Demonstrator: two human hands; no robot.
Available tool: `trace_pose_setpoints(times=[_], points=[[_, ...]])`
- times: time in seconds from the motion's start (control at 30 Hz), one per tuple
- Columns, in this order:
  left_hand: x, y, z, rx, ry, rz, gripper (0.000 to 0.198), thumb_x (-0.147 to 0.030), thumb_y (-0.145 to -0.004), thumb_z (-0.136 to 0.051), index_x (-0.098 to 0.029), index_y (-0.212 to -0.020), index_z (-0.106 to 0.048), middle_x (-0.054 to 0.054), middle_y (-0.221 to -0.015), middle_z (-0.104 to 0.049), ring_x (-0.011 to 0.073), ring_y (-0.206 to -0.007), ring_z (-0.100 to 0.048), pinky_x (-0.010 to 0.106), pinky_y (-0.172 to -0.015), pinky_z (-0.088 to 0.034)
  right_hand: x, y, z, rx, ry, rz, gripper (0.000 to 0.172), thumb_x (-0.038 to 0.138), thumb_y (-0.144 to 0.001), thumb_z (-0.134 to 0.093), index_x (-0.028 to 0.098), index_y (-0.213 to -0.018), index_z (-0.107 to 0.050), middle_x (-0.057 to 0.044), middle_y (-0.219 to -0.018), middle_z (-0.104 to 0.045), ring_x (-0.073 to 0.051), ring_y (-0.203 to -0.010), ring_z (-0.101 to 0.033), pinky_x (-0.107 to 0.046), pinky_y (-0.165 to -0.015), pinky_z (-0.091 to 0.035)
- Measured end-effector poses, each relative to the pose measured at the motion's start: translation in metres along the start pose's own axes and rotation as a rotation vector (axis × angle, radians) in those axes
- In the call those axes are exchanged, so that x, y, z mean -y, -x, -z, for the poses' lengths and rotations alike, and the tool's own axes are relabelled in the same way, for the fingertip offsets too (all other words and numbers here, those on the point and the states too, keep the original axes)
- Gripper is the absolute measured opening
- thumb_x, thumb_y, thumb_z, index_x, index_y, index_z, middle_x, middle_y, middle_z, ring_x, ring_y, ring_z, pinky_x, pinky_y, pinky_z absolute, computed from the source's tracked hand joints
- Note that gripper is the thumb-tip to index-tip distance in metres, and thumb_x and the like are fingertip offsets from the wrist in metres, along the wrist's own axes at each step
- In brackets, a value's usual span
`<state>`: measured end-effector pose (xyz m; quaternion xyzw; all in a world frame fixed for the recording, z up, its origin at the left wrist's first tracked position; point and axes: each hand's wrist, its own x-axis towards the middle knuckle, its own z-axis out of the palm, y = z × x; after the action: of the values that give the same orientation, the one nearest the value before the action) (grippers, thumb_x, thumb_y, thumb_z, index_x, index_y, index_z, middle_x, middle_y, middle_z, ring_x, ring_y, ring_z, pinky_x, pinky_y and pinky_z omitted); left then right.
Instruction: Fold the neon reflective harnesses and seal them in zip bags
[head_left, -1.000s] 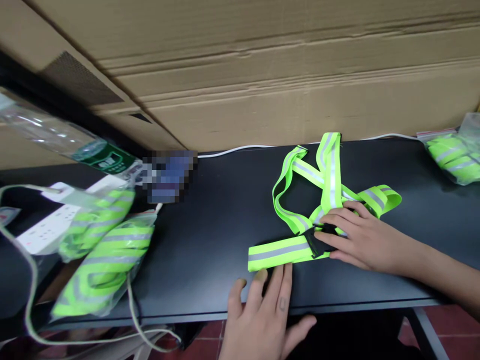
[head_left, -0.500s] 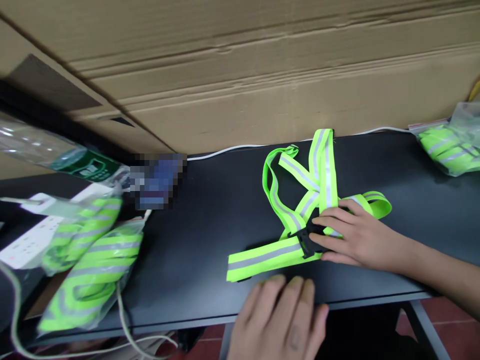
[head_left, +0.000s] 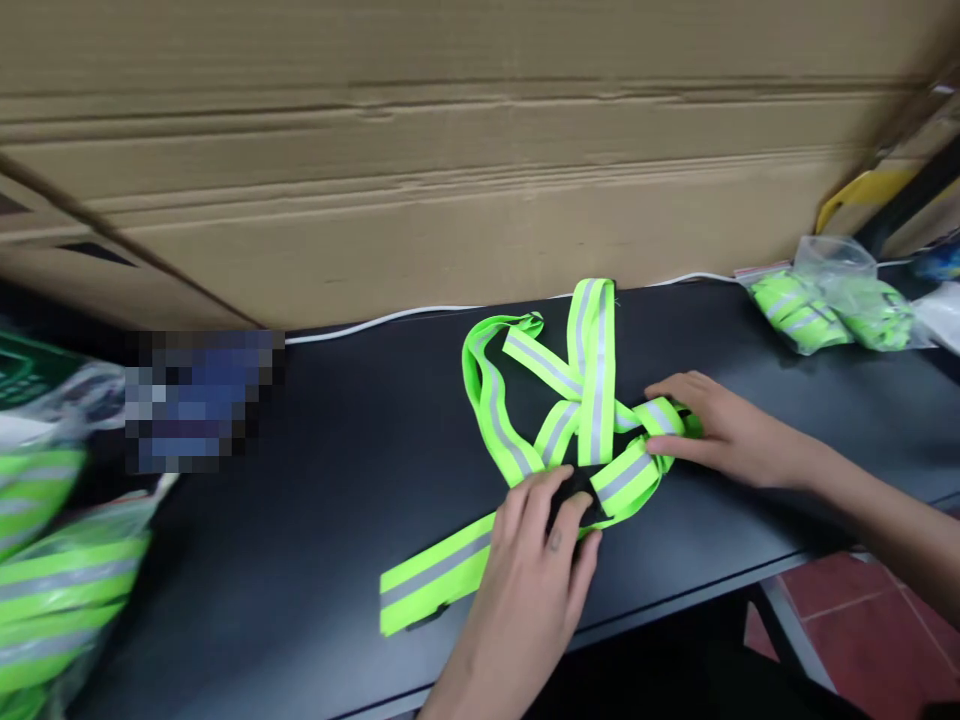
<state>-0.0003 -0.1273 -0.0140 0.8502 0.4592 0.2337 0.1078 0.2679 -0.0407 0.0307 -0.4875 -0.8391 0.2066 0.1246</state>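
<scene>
A neon-green reflective vest of crossed straps with grey stripes (head_left: pixel 596 370) lies flat on the black table (head_left: pixel 300 560), with one long strap end reaching toward the lower left. My left hand (head_left: pixel 529 570) covers the black plastic buckle (head_left: pixel 579 487), and most of the buckle is hidden under my fingers. My right hand (head_left: pixel 731 430) grips a folded green strap loop (head_left: pixel 649 445) at the vest's right side.
Sealed plastic bags of folded green vests lie at the back right (head_left: pixel 825 310) and the left edge (head_left: pixel 67 590). A white cable (head_left: pixel 375 322) runs along the table's back edge before a large cardboard sheet (head_left: pixel 450 170). Red floor tiles (head_left: pixel 870 640) show below the front edge.
My left hand has moved up from the table's front edge onto the buckle. My right hand has shifted from the buckle to the strap loop. The view has turned rightward.
</scene>
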Motion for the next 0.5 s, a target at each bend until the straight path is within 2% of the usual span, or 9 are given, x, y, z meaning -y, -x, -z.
trace_pose_setpoints(times=[0.1,0.17,0.23,0.33,0.4,0.5], points=[[0.001,-0.002,-0.001,0.003,-0.012,0.003,0.016,-0.019,-0.097,-0.053,-0.018,-0.112,-0.058,0.013,-0.127,-0.058,0.0319,-0.120,-0.052,0.049,-0.092,-0.052,0.004,-0.006,0.005,0.131,-0.154,-0.096,0.040,0.045,-0.089,-0.065,0.021,-0.122,-0.062,-0.008,-0.106,-0.070,-0.024,-0.091,-0.066,-0.039,-0.079,-0.052],[0.001,-0.003,-0.001,-0.006,-0.021,0.018,0.015,-0.020,-0.097,-0.054,-0.019,-0.111,-0.058,0.012,-0.122,-0.061,0.0311,-0.116,-0.054,0.047,-0.088,-0.053,0.003,-0.007,0.009,0.137,-0.257,-0.090,0.037,0.040,-0.087,-0.067,0.023,-0.119,-0.063,-0.005,-0.104,-0.070,-0.022,-0.084,-0.066,-0.035,-0.072,-0.053],[0.001,-0.003,-0.001,-0.031,-0.035,0.045,0.014,-0.020,-0.096,-0.054,-0.018,-0.109,-0.059,0.012,-0.118,-0.062,0.0309,-0.112,-0.056,0.047,-0.085,-0.053,-0.001,-0.004,0.011,0.059,-0.281,-0.001,0.034,0.038,-0.084,-0.070,0.024,-0.115,-0.064,-0.006,-0.108,-0.070,-0.023,-0.093,-0.066,-0.037,-0.079,-0.053],[0.001,0.000,-0.001,-0.058,-0.054,0.084,0.012,-0.020,-0.096,-0.055,-0.017,-0.107,-0.058,0.012,-0.114,-0.063,0.0310,-0.108,-0.056,0.047,-0.082,-0.052,-0.011,0.003,0.008,-0.132,-0.170,0.171,0.031,0.027,-0.083,-0.070,0.024,-0.112,-0.062,-0.008,-0.118,-0.068,-0.029,-0.118,-0.059,-0.046,-0.098,-0.048],[0.002,0.001,-0.001,-0.044,-0.056,0.094,0.012,-0.021,-0.096,-0.055,-0.017,-0.107,-0.058,0.012,-0.113,-0.062,0.0306,-0.108,-0.055,0.046,-0.081,-0.052,-0.016,0.009,0.001,-0.247,-0.079,0.220,0.030,0.018,-0.081,-0.067,0.024,-0.109,-0.061,-0.009,-0.117,-0.067,-0.028,-0.116,-0.059,-0.046,-0.097,-0.048],[0.003,0.002,0.000,-0.019,-0.055,0.099,0.012,-0.023,-0.097,-0.054,-0.018,-0.108,-0.057,0.011,-0.112,-0.062,0.0295,-0.107,-0.054,0.045,-0.081,-0.052,-0.020,0.017,-0.011,-0.388,0.042,0.202,0.028,0.014,-0.079,-0.064,0.023,-0.105,-0.057,-0.010,-0.105,-0.065,-0.027,-0.099,-0.062,-0.043,-0.084,-0.052]])
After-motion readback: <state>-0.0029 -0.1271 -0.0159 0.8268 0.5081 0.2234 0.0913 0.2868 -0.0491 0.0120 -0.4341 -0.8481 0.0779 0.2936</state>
